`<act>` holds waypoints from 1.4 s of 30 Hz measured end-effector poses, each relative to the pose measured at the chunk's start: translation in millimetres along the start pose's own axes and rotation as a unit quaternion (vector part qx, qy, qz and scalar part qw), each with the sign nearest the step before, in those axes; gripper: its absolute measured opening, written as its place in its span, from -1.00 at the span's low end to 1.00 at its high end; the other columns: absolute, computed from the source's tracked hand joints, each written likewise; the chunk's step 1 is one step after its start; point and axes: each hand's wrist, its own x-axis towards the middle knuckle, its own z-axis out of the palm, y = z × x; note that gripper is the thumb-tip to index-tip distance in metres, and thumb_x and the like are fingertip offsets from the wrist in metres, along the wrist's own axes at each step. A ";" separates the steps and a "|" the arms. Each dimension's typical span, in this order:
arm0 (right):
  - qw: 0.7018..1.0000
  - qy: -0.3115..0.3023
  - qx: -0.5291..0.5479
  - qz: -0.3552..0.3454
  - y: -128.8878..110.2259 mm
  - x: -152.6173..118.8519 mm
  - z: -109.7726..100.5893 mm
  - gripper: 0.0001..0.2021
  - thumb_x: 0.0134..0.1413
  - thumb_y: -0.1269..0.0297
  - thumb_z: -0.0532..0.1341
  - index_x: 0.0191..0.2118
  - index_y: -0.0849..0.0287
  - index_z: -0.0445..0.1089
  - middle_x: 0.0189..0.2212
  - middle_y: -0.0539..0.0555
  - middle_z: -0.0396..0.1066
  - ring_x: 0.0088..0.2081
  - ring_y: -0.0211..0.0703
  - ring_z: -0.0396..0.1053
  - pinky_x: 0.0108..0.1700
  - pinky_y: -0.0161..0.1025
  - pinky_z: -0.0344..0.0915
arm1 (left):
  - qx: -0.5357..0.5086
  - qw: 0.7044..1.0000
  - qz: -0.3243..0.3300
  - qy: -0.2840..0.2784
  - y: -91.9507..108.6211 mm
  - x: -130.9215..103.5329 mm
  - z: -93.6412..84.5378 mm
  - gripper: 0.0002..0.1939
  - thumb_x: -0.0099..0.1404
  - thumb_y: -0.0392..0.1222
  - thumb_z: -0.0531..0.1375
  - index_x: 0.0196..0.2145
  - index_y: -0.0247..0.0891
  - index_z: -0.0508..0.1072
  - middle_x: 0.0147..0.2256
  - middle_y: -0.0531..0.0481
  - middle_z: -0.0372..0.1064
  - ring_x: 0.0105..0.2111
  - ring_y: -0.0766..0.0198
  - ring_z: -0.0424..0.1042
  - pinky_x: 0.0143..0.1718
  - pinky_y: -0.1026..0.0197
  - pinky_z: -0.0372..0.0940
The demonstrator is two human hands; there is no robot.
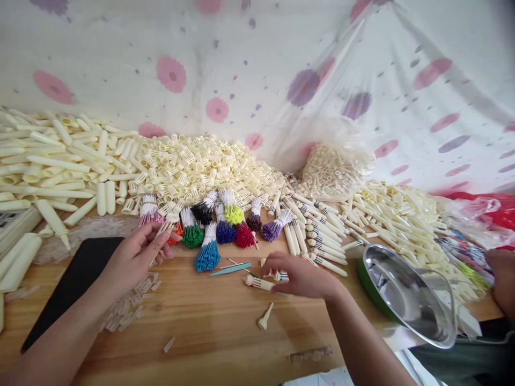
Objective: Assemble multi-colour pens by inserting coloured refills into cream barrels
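Note:
My left hand (151, 246) pinches a small cream pen part with white and coloured sticks in it, just left of the refill bundles. My right hand (295, 273) is lowered over a few cream pen pieces (257, 282) on the wood; its fingers curl down and partly hide them, so a hold cannot be made out. Between the hands, near a blue flat tool (230, 269), stand rubber-banded bundles of refills, among them light blue (207, 254), green (192, 233), dark red (244, 234) and purple (277, 228). A cream cone-shaped piece (265, 316) lies nearer me.
Piles of cream tubes (60, 161) and slotted parts (201, 166) line the back. Assembled pens (328, 241) lie right of centre, beside a metal bowl (406, 289). A black flat object (72, 284) and clear caps (129, 305) lie left. Another person's hand (501, 279) shows far right.

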 end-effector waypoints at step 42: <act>0.937 0.168 -0.255 -0.170 -90.8 197.8 95.8 -0.90 0.10 0.36 0.11 -0.33 0.25 0.34 -0.38 0.11 0.38 -0.30 -0.06 0.27 -0.30 -0.17 0.22 | -0.211 0.969 -0.061 0.113 -22.9 -14.5 -28.0 -0.74 -0.06 -0.10 0.34 -0.45 -0.25 0.39 -0.75 0.29 -0.05 -0.77 0.53 -0.12 -0.75 0.41 -0.19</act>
